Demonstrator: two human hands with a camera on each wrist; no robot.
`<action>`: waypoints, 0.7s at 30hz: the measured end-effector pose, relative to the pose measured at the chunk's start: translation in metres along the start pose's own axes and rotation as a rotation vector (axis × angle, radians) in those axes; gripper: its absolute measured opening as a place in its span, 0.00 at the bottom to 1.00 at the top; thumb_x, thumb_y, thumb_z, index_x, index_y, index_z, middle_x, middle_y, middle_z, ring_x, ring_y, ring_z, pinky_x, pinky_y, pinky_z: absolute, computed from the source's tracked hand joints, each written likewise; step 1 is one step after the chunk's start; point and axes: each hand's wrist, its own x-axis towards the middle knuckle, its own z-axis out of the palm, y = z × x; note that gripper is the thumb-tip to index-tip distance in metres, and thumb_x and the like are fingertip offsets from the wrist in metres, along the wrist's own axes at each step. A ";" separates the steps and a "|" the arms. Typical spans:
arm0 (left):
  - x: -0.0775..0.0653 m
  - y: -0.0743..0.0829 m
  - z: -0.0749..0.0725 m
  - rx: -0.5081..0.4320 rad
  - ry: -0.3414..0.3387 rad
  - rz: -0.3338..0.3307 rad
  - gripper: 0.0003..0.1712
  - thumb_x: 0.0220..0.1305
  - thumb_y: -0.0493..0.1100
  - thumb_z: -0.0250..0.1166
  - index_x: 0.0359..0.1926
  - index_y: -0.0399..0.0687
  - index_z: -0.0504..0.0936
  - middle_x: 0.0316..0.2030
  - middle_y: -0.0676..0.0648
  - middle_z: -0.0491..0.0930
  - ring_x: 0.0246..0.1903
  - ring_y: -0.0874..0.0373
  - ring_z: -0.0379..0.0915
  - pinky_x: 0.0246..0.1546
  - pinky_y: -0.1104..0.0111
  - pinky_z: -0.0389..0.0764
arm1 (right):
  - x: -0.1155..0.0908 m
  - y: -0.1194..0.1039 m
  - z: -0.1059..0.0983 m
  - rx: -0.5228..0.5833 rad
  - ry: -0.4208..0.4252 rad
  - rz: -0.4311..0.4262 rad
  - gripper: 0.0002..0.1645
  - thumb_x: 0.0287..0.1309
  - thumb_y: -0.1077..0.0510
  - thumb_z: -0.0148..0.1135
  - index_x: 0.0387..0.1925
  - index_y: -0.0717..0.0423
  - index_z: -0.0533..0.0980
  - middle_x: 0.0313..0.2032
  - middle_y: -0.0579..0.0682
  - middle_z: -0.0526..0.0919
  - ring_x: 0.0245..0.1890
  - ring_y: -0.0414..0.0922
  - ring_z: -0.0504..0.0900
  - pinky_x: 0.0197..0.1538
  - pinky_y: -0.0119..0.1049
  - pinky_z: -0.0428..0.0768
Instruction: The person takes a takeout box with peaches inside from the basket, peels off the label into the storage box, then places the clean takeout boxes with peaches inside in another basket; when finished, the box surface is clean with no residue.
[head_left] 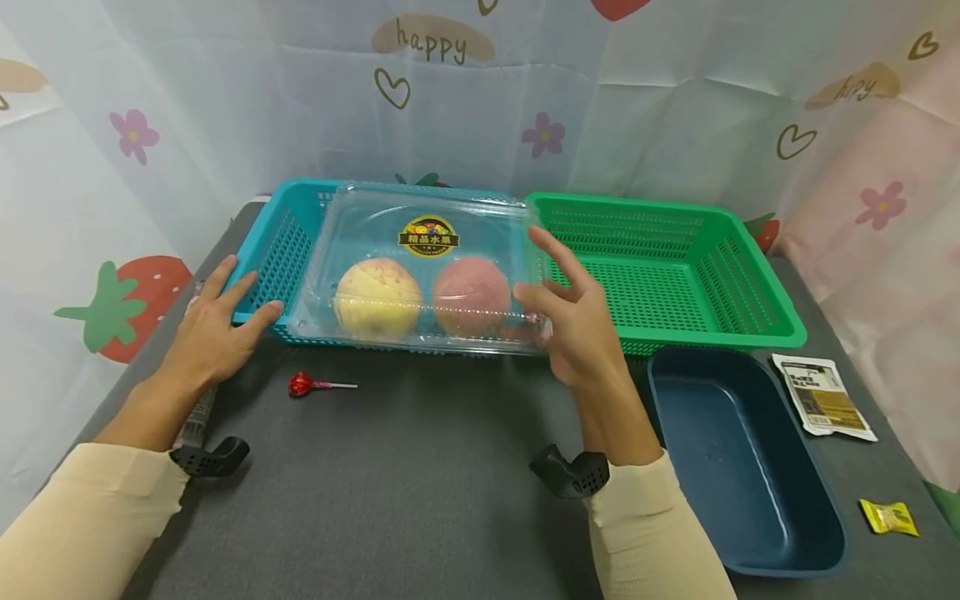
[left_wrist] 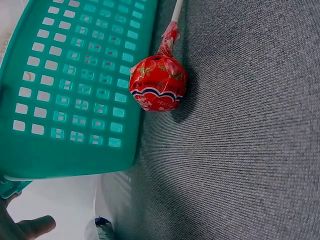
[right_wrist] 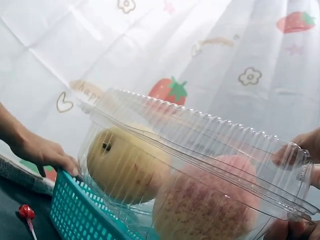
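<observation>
Nearest, 2 cream sleeves [head_left: 663, 533] are running in, both cut off, each w/ 1 black wrist cam [head_left: 573, 475] by the cuff. On the gray desk [head_left: 390, 500], R side, 1 yellow sweet [head_left: 889, 517] is lying near 1 navy tub [head_left: 750, 475]; R arm is hiding part of the tub's L edge. 1 white/brown packet [head_left: 825, 396] is lying just beside the tub, its print too small to read. L side: 1 red lollipop [head_left: 300, 384] is lying in front of the baskets, stick pointing R. 1 long clear thing [head_left: 197, 421] is showing under L forearm, mostly hidden; can't tell what.

2 hands: L hand [head_left: 210, 333] is resting at the blue basket's near L corner, fingers spread; R hand [head_left: 573, 321] is pinching the R end of 1 clear box [head_left: 367, 217], some fingers partly hidden in head view. The box is sitting over the 1 blue basket [head_left: 281, 237]; how deep, can't tell. It's holding 2 fruits, 1 yellow fruit [head_left: 378, 298] & 1 pink fruit [head_left: 471, 296], w/ 1 label [head_left: 428, 237] up top.

To R, 1 green basket [head_left: 667, 275] is standing; box is covering the join, so can't tell if baskets are touching. Farthest, 1 printed curtain [head_left: 660, 50] is hanging, 1 strawberry print mostly hidden behind the box.
</observation>
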 end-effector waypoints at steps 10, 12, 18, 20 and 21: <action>0.000 0.000 0.000 0.001 -0.006 -0.020 0.43 0.71 0.62 0.48 0.73 0.36 0.53 0.75 0.40 0.36 0.69 0.30 0.32 0.62 0.35 0.37 | -0.034 -0.001 -0.009 0.043 0.028 -0.020 0.39 0.58 0.71 0.57 0.70 0.46 0.65 0.32 0.54 0.69 0.30 0.44 0.71 0.22 0.28 0.67; 0.000 0.001 -0.001 0.000 -0.010 -0.025 0.43 0.71 0.62 0.48 0.73 0.37 0.53 0.75 0.41 0.35 0.69 0.30 0.32 0.61 0.34 0.38 | -0.041 0.000 -0.011 0.048 0.028 -0.027 0.39 0.58 0.72 0.56 0.70 0.47 0.64 0.32 0.55 0.69 0.30 0.44 0.71 0.25 0.30 0.71; 0.000 0.001 0.000 -0.016 -0.014 -0.016 0.43 0.71 0.61 0.48 0.73 0.36 0.52 0.75 0.41 0.35 0.69 0.30 0.31 0.61 0.34 0.36 | -0.059 0.004 -0.018 0.033 0.018 -0.070 0.40 0.58 0.74 0.54 0.71 0.51 0.62 0.30 0.57 0.70 0.31 0.45 0.73 0.32 0.37 0.79; 0.001 0.001 0.000 -0.017 -0.013 -0.018 0.43 0.71 0.62 0.48 0.73 0.36 0.52 0.75 0.41 0.35 0.69 0.29 0.31 0.62 0.35 0.35 | -0.065 0.006 -0.021 0.023 0.015 -0.077 0.40 0.59 0.74 0.54 0.71 0.52 0.61 0.34 0.58 0.73 0.32 0.45 0.75 0.33 0.37 0.80; 0.001 0.001 0.000 -0.015 -0.011 -0.020 0.43 0.71 0.62 0.48 0.73 0.36 0.53 0.75 0.41 0.35 0.69 0.29 0.31 0.62 0.35 0.36 | -0.068 0.007 -0.022 0.019 0.012 -0.081 0.40 0.59 0.74 0.54 0.71 0.52 0.61 0.35 0.59 0.73 0.33 0.45 0.75 0.33 0.37 0.80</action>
